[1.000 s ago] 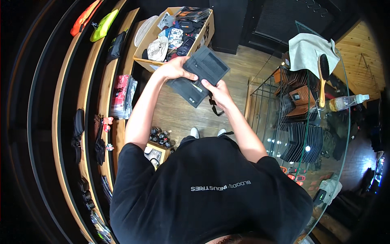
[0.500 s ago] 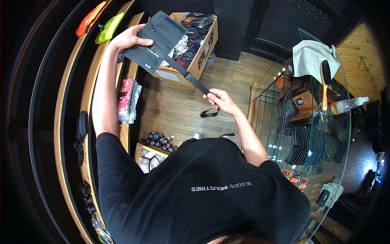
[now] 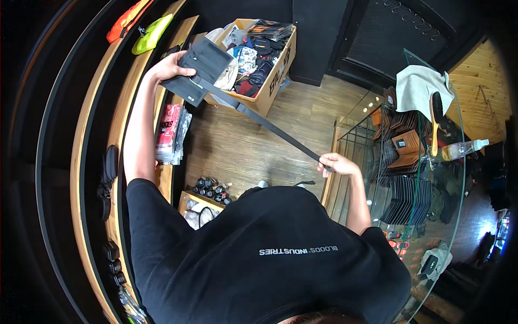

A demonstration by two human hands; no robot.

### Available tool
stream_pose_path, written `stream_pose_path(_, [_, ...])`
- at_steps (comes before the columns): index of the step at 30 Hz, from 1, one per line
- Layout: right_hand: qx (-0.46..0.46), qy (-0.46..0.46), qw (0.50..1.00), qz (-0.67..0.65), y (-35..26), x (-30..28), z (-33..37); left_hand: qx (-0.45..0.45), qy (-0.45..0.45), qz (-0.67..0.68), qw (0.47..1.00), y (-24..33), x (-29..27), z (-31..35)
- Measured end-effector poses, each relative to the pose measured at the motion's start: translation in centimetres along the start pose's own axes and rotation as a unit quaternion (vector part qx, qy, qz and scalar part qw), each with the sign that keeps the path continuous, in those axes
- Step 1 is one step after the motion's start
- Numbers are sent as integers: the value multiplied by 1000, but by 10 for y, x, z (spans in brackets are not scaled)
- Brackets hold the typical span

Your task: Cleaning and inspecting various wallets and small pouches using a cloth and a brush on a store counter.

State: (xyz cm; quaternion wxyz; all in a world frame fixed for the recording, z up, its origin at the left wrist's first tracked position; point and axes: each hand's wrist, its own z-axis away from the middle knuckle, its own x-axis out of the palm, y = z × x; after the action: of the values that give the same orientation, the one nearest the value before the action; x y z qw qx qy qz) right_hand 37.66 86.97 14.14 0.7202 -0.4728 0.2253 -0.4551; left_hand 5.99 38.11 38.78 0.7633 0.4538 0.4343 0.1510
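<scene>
My left hand [image 3: 174, 67] grips a flat black fabric pouch [image 3: 208, 60] by its near left edge, with the thumb lying on top. The pouch looks zippered and hangs in front of the carton. A long black strap [image 3: 280, 134] runs from it, through a dark buckle [image 3: 241, 107], down to the right. My right hand [image 3: 339, 163] is closed around the strap's far end, thumb and fingers pinched together. Between both hands the strap is stretched nearly straight.
A cardboard carton [image 3: 290, 60] of folded clothes and packs stands behind the pouch. Wooden-edged shelves [image 3: 81, 178] line the left, with packaged red goods [image 3: 170, 132]. At right, a glass case [image 3: 458, 178] carries a cloth [image 3: 421, 86], brush [image 3: 436, 116] and spray bottle [image 3: 464, 150].
My right hand has moved right and nearer to me, drawing the strap out much longer and tauter. The strap's dangling loop is no longer visible. My left hand still holds the pouch, slightly lower.
</scene>
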Motion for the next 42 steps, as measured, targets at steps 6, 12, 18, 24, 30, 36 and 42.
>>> stream_pose_path(6, [-203, -39, 978, 16, -136, 15, 20, 7, -65, -117, 991, 8, 63, -13])
stream_pose_path(12, [-277, -82, 952, -98, -277, 54, -21, 115, -139, -202, 963, 38, 138, -27])
stream_pose_path(18, [-244, -27, 956, -160, -329, 66, -71, 153, -194, -186, 951, 82, 191, -13])
stream_pose_path(24, [-198, -92, 930, -295, -325, 75, -97, 185, -176, -149, 955, 82, 204, -6])
stream_pose_path(30, [-206, -68, 945, -244, -332, 66, -102, 240, -141, -126, 952, 69, 212, -15])
stream_pose_path(36, [-258, 296, 876, 281, -320, 58, -68, 118, -126, -74, 982, 84, 205, -4])
stream_pose_path(42, [-383, 466, 720, 343, -245, 92, 18, 112, -104, 0, 988, 71, 203, -13])
